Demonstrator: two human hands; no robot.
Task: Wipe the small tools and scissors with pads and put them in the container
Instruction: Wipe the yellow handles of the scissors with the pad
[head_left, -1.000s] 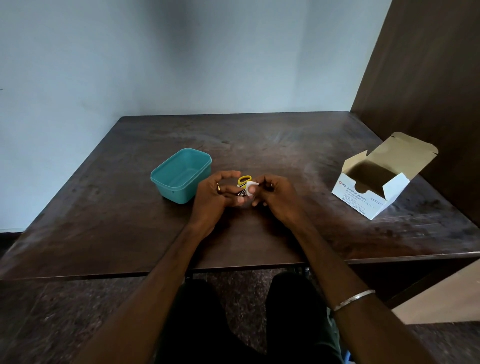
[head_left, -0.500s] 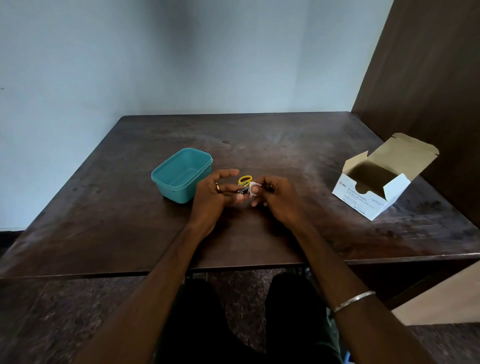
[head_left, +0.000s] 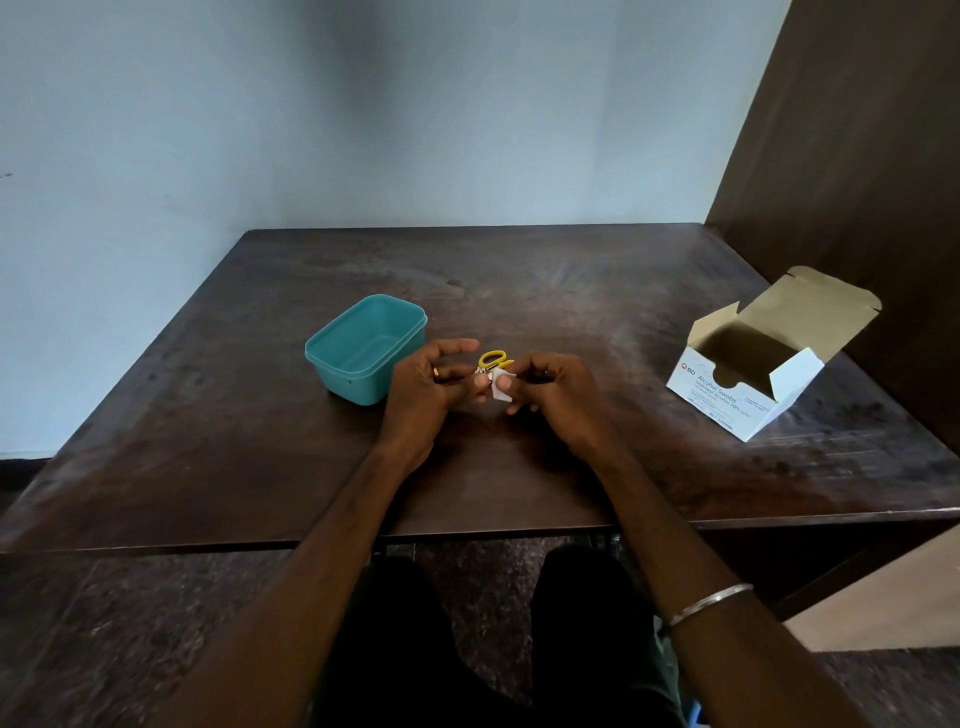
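Dark wooden table (head_left: 519, 483), teal container (head_left: 363, 349) at centre-left, open swab box (head_left: 748, 384) at right

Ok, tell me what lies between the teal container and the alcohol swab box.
In the head view, both hands: the left hand and right hand hold the yellow-handled scissors and a white pad between the teal container and the swab box.

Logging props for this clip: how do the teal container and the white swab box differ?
The teal container is rounded plastic with no lid; the swab box is angular printed cardboard with its flap up. The container sits beside the left hand, the box far right. Both stand open on the table.
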